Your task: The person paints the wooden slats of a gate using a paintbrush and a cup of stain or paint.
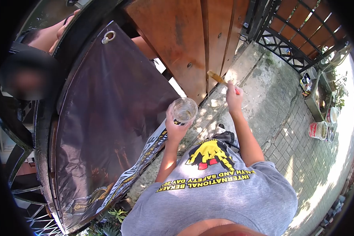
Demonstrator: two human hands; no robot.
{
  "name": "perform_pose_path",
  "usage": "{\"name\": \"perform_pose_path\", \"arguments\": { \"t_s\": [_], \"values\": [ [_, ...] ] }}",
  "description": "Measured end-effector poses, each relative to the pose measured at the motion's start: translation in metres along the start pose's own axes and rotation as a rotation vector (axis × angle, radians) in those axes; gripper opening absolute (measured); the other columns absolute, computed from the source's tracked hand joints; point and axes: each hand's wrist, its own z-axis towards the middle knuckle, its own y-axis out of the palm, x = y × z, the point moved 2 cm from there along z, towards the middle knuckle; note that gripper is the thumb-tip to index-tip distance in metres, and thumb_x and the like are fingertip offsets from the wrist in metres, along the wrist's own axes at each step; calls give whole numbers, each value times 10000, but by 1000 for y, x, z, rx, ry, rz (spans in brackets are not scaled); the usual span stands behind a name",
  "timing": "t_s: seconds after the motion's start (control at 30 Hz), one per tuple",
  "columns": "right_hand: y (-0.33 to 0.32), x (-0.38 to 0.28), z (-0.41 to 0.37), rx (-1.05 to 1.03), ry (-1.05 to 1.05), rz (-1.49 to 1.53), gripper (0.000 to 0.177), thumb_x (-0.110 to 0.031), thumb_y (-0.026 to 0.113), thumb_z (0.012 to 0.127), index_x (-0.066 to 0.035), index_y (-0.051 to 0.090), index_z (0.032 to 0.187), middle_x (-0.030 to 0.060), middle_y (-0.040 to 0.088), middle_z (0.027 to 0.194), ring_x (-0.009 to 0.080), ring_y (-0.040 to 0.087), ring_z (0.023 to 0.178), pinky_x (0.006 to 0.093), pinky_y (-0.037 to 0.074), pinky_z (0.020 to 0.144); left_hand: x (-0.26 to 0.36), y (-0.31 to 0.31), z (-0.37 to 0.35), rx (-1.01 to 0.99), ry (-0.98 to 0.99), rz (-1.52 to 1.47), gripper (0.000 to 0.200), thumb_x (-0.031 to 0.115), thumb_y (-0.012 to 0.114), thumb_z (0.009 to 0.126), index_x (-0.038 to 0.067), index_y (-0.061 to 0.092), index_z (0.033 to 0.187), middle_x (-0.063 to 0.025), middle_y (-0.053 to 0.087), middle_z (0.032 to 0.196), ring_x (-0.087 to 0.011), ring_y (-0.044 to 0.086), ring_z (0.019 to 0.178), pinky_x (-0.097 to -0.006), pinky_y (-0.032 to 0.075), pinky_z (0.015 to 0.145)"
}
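On the grey shirt (pixel 232 202) below both hands we read, upside down, "INTERNATIONAL BEKAER" and "ALTH AND SAFETY DAY 20", in yellow beside a printed yellow hand. The dark banner (pixel 110 94), left of the left hand, carries white and golden lettering along its slanted lower edge, too distorted for us to read surely. Well off to the right of the right hand, a white tub (pixel 318 130) bears a red label whose word we cannot make out.

We see the right hand (pixel 234 98) clasped around the red-ended handle of a brush (pixel 218 78). Its long axis slants up and left from that grip, bristles toward the wooden panels (pixel 177 35), though we cannot tell whether they touch. The left hand (pixel 175 126) is wrapped around a clear cup (pixel 185 111), left of and lower than the brush, its round mouth facing up toward us.
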Motion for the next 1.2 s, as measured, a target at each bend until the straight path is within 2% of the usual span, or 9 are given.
{"name": "perform_pose_path", "arguments": {
  "t_s": [0.1,0.23,0.5,0.6,0.7,0.8,0.9,1.03,1.2],
  "values": [
    [-2,-64,-13,-107,-30,331,444,-303,543,1087,-139,469,681,-87,379,594,35,333,505,246,262,451,3,1,0,1,17,44,928,133,946,683,-26,429,1437,-160,608,1321,-241,613,1215,-384,489,1066],
    [11,-132,-26,-274,-229,325,434,-278,526,1088,-103,458,697,-45,403,615,53,348,513,247,264,464,1,3,-6,-15,4,126,924,145,951,682,-27,439,1431,-160,624,1304,-237,623,1200,-380,493,1054],
    [16,-103,-21,-209,-258,-402,485,-288,590,1041,34,596,679,11,461,555,87,419,562,334,350,511,15,3,-7,18,-32,68,933,143,951,676,-27,439,1437,-151,626,1301,-231,618,1206,-375,485,1060],
    [8,-100,-20,-107,-250,-386,461,-275,594,1041,31,594,696,19,462,558,94,398,547,334,347,511,11,-2,-9,24,-29,72,936,135,951,675,-26,437,1439,-148,628,1297,-229,621,1201,-372,487,1057],
    [8,-125,-30,-154,-359,-15,418,-238,607,1031,12,556,700,67,448,561,133,385,522,345,353,515,8,-4,-10,8,-19,101,930,121,950,676,-22,437,1438,-146,632,1290,-227,628,1188,-367,494,1050],
    [22,-146,-42,-163,-536,-59,381,-240,543,1058,-3,571,762,-6,477,598,77,454,532,318,357,490,9,-1,-8,-8,-44,130,921,110,948,678,-17,438,1435,-148,636,1285,-227,635,1177,-364,500,1043],
    [35,-134,-38,-305,-603,-285,400,-191,604,1022,-23,463,687,153,442,570,266,414,467,382,367,501,12,2,-2,-24,-27,161,915,109,948,679,-13,442,1432,-148,637,1285,-227,637,1175,-364,502,1041],
    [30,-115,-38,-247,-644,-523,362,-176,624,993,-37,495,684,180,506,579,393,512,509,454,398,506,16,3,5,-35,16,152,900,118,946,687,-19,448,1424,-147,630,1297,-224,623,1196,-369,497,1049],
    [32,-146,-49,-132,-669,-508,354,-165,648,976,-43,494,681,174,487,557,390,483,478,445,384,480,10,3,3,-21,10,83,890,128,947,691,-23,453,1416,-146,623,1304,-222,615,1202,-369,494,1056]
  ]
}}
